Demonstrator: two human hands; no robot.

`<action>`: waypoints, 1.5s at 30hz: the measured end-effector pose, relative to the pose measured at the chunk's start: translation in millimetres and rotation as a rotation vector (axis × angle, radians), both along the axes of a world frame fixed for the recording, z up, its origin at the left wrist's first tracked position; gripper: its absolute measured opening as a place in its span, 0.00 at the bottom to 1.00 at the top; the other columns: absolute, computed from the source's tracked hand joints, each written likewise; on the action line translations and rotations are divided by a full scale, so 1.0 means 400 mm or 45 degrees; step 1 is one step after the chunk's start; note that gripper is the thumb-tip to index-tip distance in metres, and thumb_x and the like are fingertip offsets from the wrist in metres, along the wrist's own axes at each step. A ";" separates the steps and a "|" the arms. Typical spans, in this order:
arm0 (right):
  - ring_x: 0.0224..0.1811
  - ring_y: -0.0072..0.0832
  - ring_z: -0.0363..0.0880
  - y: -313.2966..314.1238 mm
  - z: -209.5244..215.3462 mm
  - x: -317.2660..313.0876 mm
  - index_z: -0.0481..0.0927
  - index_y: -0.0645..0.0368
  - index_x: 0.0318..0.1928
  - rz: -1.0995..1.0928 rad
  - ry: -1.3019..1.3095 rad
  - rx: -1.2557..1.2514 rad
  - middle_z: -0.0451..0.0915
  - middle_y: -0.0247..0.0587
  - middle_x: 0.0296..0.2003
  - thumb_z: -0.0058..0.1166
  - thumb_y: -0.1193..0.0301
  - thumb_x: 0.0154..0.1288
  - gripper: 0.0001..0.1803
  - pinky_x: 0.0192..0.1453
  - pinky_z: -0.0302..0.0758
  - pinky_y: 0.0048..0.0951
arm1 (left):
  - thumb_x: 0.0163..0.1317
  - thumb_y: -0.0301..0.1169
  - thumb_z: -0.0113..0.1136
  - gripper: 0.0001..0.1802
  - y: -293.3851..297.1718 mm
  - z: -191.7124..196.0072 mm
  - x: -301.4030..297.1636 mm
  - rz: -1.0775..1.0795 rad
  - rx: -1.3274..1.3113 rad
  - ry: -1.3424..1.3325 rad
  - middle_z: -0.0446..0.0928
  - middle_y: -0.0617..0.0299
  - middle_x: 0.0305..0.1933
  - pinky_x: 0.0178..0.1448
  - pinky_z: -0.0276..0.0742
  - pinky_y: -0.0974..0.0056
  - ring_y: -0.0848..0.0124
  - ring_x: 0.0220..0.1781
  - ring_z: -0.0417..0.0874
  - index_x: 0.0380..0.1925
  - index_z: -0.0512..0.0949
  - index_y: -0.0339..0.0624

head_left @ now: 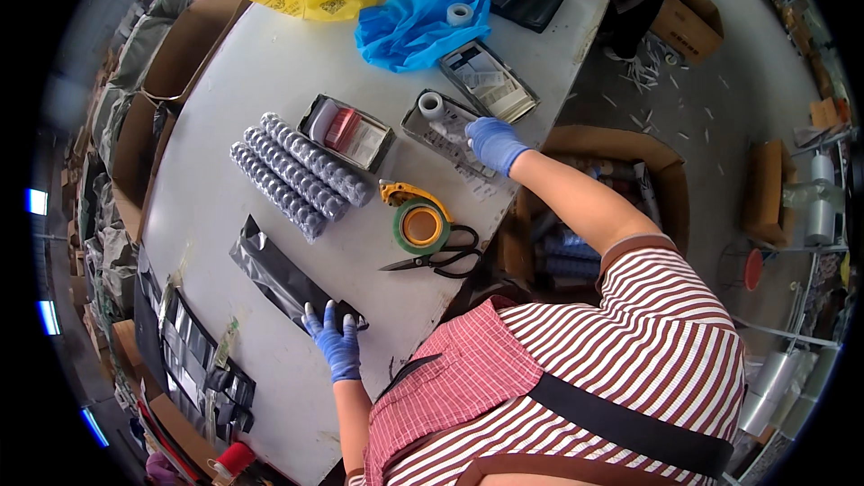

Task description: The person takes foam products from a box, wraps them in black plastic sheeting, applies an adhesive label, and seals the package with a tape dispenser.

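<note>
The left hand (pixel 335 342), in a blue glove, lays spread fingers on the near end of a long, glossy black plastic bag (pixel 281 274), probably to steady it as it slants toward eleven o'clock. Beside an upright white paper roll (pixel 431 106) at its ten o'clock, the blue-gloved right hand (pixel 497 146) bunches its fingers; what they pinch, I cannot tell. Black-handled metal scissors (pixel 432 262) lie at the left hand's two o'clock, seemingly for easy reach

Blue gloves (pixel 337 349) accompany a maroon-and-white striped shirt (pixel 652 333), black strap (pixel 630 425) and red checked apron (pixel 463 355).
</note>
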State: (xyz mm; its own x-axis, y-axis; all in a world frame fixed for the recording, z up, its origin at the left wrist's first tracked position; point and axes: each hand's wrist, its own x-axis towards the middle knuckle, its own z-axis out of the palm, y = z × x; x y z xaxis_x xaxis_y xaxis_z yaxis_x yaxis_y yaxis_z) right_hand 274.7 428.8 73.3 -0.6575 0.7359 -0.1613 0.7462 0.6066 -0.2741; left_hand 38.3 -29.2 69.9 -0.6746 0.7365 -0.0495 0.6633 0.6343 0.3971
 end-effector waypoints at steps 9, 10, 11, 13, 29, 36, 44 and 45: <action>0.39 0.44 0.79 -0.433 0.216 -0.010 0.80 0.59 0.35 0.476 1.065 -0.382 0.78 0.46 0.32 0.58 0.67 0.59 0.09 0.45 0.76 0.39 | 0.65 0.30 0.63 0.26 0.288 0.263 0.233 0.020 0.616 -1.523 0.76 0.59 0.55 0.58 0.72 0.67 0.73 0.52 0.76 0.62 0.70 0.36; 0.40 0.44 0.79 -0.467 0.219 -0.014 0.80 0.60 0.38 0.511 1.023 -0.432 0.79 0.46 0.34 0.59 0.67 0.60 0.10 0.47 0.76 0.39 | 0.67 0.31 0.61 0.21 0.303 0.262 0.240 -0.059 0.559 -1.474 0.80 0.59 0.49 0.52 0.76 0.67 0.73 0.46 0.80 0.57 0.73 0.34; 0.41 0.43 0.79 -0.485 0.215 -0.014 0.81 0.61 0.41 0.521 1.093 -0.510 0.80 0.47 0.37 0.59 0.67 0.60 0.12 0.49 0.77 0.38 | 0.67 0.31 0.61 0.21 0.300 0.261 0.240 -0.057 0.550 -1.472 0.80 0.59 0.49 0.52 0.76 0.67 0.73 0.46 0.80 0.57 0.73 0.34; 0.44 0.42 0.80 -0.481 0.232 -0.002 0.81 0.61 0.43 0.543 1.191 -0.403 0.81 0.47 0.41 0.59 0.65 0.62 0.14 0.50 0.77 0.36 | 0.68 0.33 0.59 0.16 0.288 0.256 0.236 0.178 0.597 -1.367 0.82 0.59 0.41 0.45 0.79 0.67 0.72 0.39 0.83 0.51 0.78 0.33; 0.25 0.33 0.75 -0.508 0.210 0.002 0.78 0.64 0.34 0.014 1.090 -1.243 0.77 0.47 0.23 0.56 0.67 0.65 0.11 0.34 0.73 0.33 | 0.59 0.18 0.61 0.44 0.300 0.330 0.286 0.180 0.641 -1.267 0.80 0.55 0.44 0.43 0.79 0.66 0.71 0.37 0.81 0.73 0.52 0.42; 0.25 0.13 0.69 -0.506 0.234 -0.006 0.80 0.64 0.34 -0.058 1.090 -1.586 0.74 0.28 0.23 0.54 0.65 0.69 0.13 0.31 0.70 0.22 | 0.58 0.16 0.63 0.40 0.261 0.327 0.261 -0.065 0.736 -1.307 0.74 0.57 0.59 0.59 0.74 0.65 0.70 0.55 0.76 0.71 0.60 0.42; 0.30 0.17 0.77 -0.521 0.273 -0.004 0.79 0.65 0.43 -0.086 1.020 -1.876 0.80 0.34 0.31 0.52 0.65 0.69 0.14 0.39 0.77 0.21 | 0.59 0.19 0.64 0.38 0.217 0.335 0.242 0.082 0.898 -1.088 0.73 0.60 0.60 0.52 0.76 0.68 0.74 0.53 0.76 0.69 0.63 0.43; 0.30 0.17 0.77 -0.522 0.273 -0.005 0.79 0.65 0.43 -0.073 1.013 -1.886 0.81 0.35 0.32 0.51 0.66 0.69 0.14 0.39 0.77 0.21 | 0.59 0.19 0.64 0.38 0.215 0.332 0.241 0.085 0.904 -1.092 0.73 0.60 0.60 0.52 0.76 0.68 0.74 0.53 0.76 0.69 0.63 0.43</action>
